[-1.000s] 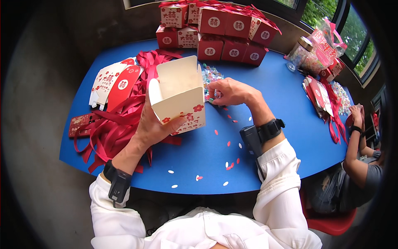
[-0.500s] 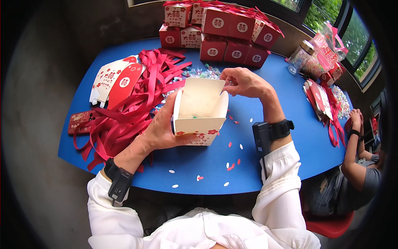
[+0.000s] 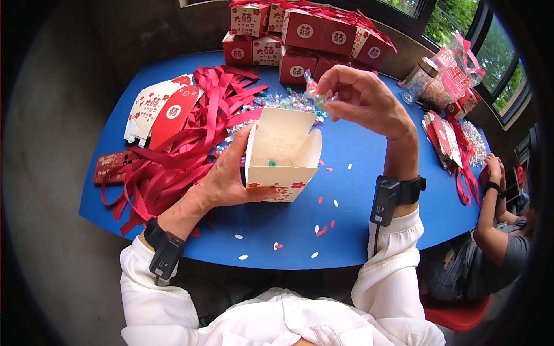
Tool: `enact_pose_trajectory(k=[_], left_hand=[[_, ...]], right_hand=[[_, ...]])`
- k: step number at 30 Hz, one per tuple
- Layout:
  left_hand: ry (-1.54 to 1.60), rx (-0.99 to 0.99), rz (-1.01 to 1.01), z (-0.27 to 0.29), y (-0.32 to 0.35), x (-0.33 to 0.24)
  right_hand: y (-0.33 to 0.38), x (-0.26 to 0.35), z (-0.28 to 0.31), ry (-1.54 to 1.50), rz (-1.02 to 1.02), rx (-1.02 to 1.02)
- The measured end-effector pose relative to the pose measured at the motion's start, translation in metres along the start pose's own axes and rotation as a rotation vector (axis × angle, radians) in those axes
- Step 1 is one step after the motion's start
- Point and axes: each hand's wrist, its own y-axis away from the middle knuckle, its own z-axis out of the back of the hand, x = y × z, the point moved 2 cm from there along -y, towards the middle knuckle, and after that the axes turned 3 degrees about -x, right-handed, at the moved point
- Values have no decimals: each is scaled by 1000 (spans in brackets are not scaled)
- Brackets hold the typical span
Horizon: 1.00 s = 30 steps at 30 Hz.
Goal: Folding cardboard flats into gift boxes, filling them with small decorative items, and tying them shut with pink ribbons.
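Over the smooth blue tabletop (image 3: 340,184), an open white cardboard box with red printed flowers (image 3: 283,150) is held at its left side by the left hand (image 3: 228,179). Near the box's rear right corner, the right hand (image 3: 369,104) keeps a narrow pinch on a small candy in shiny transparent wrapper (image 3: 314,92). Left of the box lie dark-red satin ribbons (image 3: 173,173). Far behind it, stacked red and white boxes (image 3: 311,34) stand near a grey wall (image 3: 190,32); a dark-framed window (image 3: 450,20) is farther right.
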Motion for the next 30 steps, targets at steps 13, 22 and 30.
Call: enact_pose_trajectory(k=[13,22,30], left_hand=[[77,37,27,-2,0,7],[41,32,-22,-1,-2,6],[53,31,-16,-1,-1,6]], right_hand=[[-5,30,-38,351,229,173],[-5,19,-45,394,276,207],[-6,23,-45,392,231,223]])
